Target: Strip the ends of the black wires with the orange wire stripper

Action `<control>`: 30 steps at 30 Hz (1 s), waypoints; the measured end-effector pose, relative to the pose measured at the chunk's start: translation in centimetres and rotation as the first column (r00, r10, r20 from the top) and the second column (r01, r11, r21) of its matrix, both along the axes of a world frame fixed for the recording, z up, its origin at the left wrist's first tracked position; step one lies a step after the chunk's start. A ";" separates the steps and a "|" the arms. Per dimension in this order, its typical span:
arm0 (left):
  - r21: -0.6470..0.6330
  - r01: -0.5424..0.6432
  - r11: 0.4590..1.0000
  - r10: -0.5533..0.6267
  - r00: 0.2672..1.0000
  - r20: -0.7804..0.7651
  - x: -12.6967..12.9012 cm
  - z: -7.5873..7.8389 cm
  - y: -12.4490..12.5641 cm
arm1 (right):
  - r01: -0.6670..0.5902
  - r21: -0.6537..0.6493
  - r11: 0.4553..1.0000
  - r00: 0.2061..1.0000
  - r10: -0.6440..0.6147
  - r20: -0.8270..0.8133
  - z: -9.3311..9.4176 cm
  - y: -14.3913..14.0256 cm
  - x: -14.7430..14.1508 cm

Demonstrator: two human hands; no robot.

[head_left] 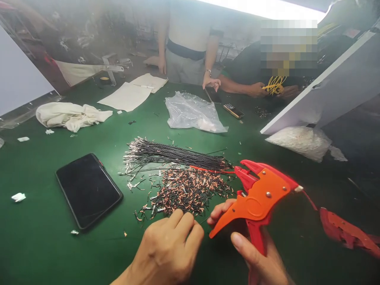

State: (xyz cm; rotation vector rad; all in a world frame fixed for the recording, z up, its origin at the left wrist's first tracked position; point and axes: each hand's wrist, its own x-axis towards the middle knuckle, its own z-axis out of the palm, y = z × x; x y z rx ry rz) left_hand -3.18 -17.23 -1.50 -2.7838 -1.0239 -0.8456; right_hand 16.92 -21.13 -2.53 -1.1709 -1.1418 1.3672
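My right hand [261, 253] is wrapped round the handles of an orange and red wire stripper [258, 198], whose jaws stand apart and point to the upper left. Close to its left, my left hand [169, 247] is closed with the knuckles up. A thin black wire [204, 220] shows at its fingertips, which are mostly hidden. Just beyond lies a heap of short black wire offcuts [187, 192] with copper-coloured ends. Behind the heap stretches a bundle of long black wires [175, 154], with metal terminals at the left ends. A red strip lies between heap and bundle.
A black phone [89, 190] lies at the left. Farther back are a cloth [71, 114], paper [133, 93], a plastic bag [192, 113] and a small keypad phone [233, 111]. Another red-orange tool [347, 229] sits at right. Across the table, a person's hands [257, 90] hold yellow wires; another person stands.
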 end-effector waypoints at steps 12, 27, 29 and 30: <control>-0.018 -0.042 0.999 0.040 0.994 -0.105 -0.2 -0.7 -0.6 | 0.061 0.140 0.988 0.922 -0.110 0.370 -0.3 -0.4 -0.2; -0.049 -0.141 0.989 0.138 0.988 -0.074 -1.0 -0.1 -0.3 | 0.163 0.028 0.986 0.969 -0.165 0.181 0.0 0.8 0.6; -0.038 -0.152 0.988 0.150 0.987 -0.056 -0.8 0.1 -0.3 | 0.161 0.014 0.987 0.966 -0.161 0.202 0.4 1.0 0.3; -0.035 -0.155 0.987 0.153 0.987 -0.046 -0.7 0.1 -0.3 | 0.155 0.015 0.988 0.964 -0.154 0.219 0.6 1.0 0.2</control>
